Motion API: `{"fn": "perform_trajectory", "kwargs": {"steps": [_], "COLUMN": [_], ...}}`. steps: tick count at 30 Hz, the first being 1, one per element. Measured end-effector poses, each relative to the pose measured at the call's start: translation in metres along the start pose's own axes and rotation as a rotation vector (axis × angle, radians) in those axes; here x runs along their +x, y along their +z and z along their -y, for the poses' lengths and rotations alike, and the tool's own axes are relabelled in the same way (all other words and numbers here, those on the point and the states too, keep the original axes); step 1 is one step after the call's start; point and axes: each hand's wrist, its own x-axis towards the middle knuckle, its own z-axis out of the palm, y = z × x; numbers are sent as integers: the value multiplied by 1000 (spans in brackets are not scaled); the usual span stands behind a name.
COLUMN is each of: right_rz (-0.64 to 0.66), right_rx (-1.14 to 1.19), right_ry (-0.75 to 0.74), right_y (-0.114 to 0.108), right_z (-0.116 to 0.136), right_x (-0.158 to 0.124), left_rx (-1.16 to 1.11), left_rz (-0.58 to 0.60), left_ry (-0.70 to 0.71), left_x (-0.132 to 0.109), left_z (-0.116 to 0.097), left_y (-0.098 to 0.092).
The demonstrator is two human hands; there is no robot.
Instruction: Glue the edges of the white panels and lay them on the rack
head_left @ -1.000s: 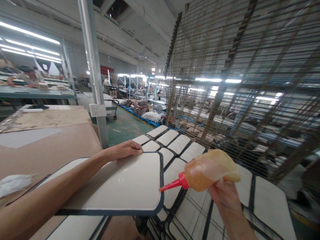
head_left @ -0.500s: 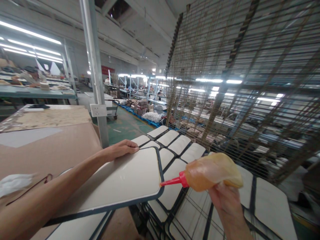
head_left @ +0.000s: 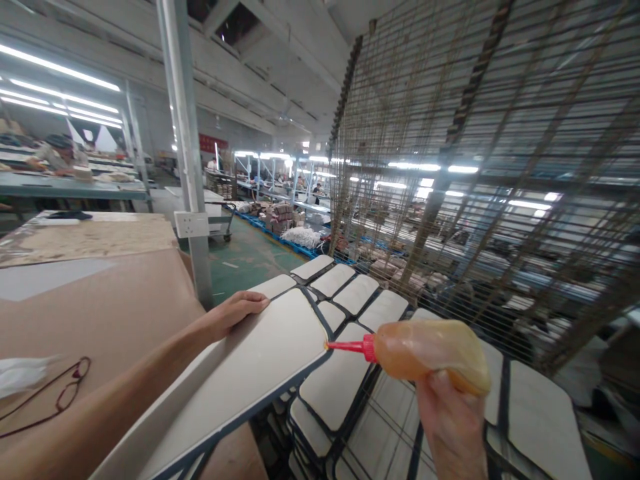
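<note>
A cream-coloured panel with rounded corners and a dark blue edge (head_left: pixel 250 353) is tilted in front of me. My left hand (head_left: pixel 240 312) grips its far edge, thumb and fingers closed on it. Wrapped from below around a squeeze bottle of amber liquid (head_left: pixel 430 353) is my right hand (head_left: pixel 450 413). The bottle lies almost level, its red nozzle (head_left: pixel 347 346) pointing left. The nozzle's tip touches or nearly touches the panel's right corner, where a small yellowish spot shows. Similar panels (head_left: pixel 355 293) lie in rows on a wire rack beneath and beyond.
Raised wire rack frames (head_left: pixel 475 120) stand at the right. On the left, a brown-covered table (head_left: pixel 145 300) carries eyeglasses (head_left: pixel 67 393) and white material (head_left: pixel 23 375). A metal post with a socket box (head_left: pixel 191 225) rises beside it. People work at distant benches.
The panel has turned, so its right corner points farther right and up. The nozzle has followed along the edge to that corner. More of the eyeglasses shows.
</note>
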Motion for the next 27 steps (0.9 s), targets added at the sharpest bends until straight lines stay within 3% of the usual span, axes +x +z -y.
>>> {"fn": "perform_trajectory", "kwargs": {"steps": [14, 27], "right_rz": [-127, -65], "right_rx": [-14, 44], "right_ry": [-9, 35], "right_y": [2, 8], "right_z": [-13, -20], "right_x": [2, 4], "left_rx": [-161, -210], "left_rz": [-28, -16], "left_ry": [-24, -30], "left_x": [6, 5], "left_z": [17, 20], "left_y": [12, 17]}}
